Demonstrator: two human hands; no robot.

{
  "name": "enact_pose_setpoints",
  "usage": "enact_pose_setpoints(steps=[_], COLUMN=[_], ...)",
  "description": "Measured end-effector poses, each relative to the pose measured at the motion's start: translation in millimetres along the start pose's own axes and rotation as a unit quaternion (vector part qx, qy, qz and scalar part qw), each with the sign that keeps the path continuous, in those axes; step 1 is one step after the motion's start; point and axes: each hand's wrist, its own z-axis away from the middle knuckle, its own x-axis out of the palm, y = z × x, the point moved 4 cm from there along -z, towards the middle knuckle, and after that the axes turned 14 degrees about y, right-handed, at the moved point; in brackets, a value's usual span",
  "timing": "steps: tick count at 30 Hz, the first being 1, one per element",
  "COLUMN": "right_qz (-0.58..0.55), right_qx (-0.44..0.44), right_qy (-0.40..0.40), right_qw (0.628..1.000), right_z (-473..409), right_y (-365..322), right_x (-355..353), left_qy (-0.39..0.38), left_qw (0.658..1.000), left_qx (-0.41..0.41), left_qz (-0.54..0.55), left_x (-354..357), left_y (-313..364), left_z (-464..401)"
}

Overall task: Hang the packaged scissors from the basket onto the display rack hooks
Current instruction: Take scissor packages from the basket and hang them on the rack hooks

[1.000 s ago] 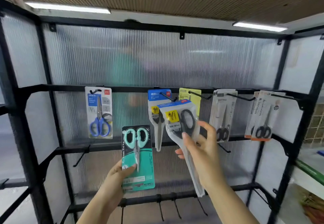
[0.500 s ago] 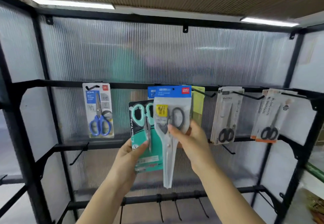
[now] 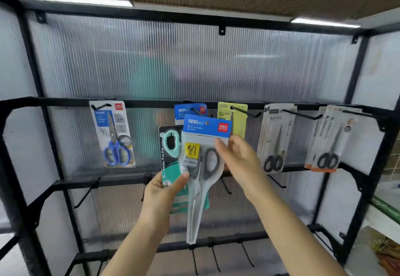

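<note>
While the rack frame sits much as before, the change lies in the two hands and their packs.

Change in left hand: the left hand (image 3: 161, 191) has risen since a second ago, and its thumb now presses the front of the clear pack as well as the teal card.
Change in right hand: the right hand (image 3: 239, 161), which pinched the clear pack half a second ago, now lies beside it with fingers nearly straight and blurred; whether the fingertips touch the plastic cannot be told.
Change in clear pack: the blue-header scissors pack (image 3: 202, 163) has swung from tilted to nearly upright, in front of the mint-handled scissors card (image 3: 171, 159).
Position of task item: the blue-header pack is in the air before the upper rail, not on a hook; its header overlaps the matching hung blue-header pack (image 3: 187, 111) behind it.
Left neighbour: blue-handled scissors card (image 3: 112, 134) hangs on its hook, well apart.
Right neighbours: yellow scissors card (image 3: 234, 117) just behind the right fingers; grey scissors packs (image 3: 276, 143); orange-edged scissors packs (image 3: 329, 143) farthest right.
In the way: the held packs and the right hand cover the middle hooks of the display rack (image 3: 65, 102).
Lower rails: bare hooks (image 3: 213, 260) project below.
</note>
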Motion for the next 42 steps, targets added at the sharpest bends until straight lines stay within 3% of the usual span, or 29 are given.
enact_pose_setpoints(steps=[6, 14, 20, 27, 33, 37, 42], right_qz=[0.068, 0.041, 0.026, 0.088, 0.145, 0.238, 0.27], right_qx=[-0.109, -0.121, -0.066, -0.038, -0.07, -0.108, -0.124], right_qy=[0.05, 0.079, 0.07, 0.067, 0.083, 0.075, 0.065], right_qw=[0.99, 0.989, 0.995, 0.993, 0.983, 0.962, 0.953], right_z=[-34.3, -49.5, -54.4, -80.8, -105.7, -121.1, -127.5], right_y=[-30.7, -35.0, -18.7, -3.4, 6.0, 8.0, 10.2], right_x=[4.8, 5.3, 5.8, 26.6, 40.7, 50.0, 55.7], left_qy=[-0.002, -0.01, -0.013, 0.007, 0.059, 0.075, 0.069], left_qw=[1.0, 1.0, 1.0, 1.0, 0.997, 0.994, 0.993], left_qx=[0.015, 0.015, 0.006, -0.014, -0.026, -0.016, -0.003], left_qz=[0.003, 0.013, 0.004, -0.011, -0.051, -0.082, -0.1], left_x=[-1.2, 8.9, 9.3, 6.0, 11.2, 14.3, 10.7], left_y=[1.0, 5.7, -4.3, -6.5, -5.2, -2.2, 2.5], left_z=[1.5, -0.6, -1.8, -27.3, -61.0, -75.0, -78.7])
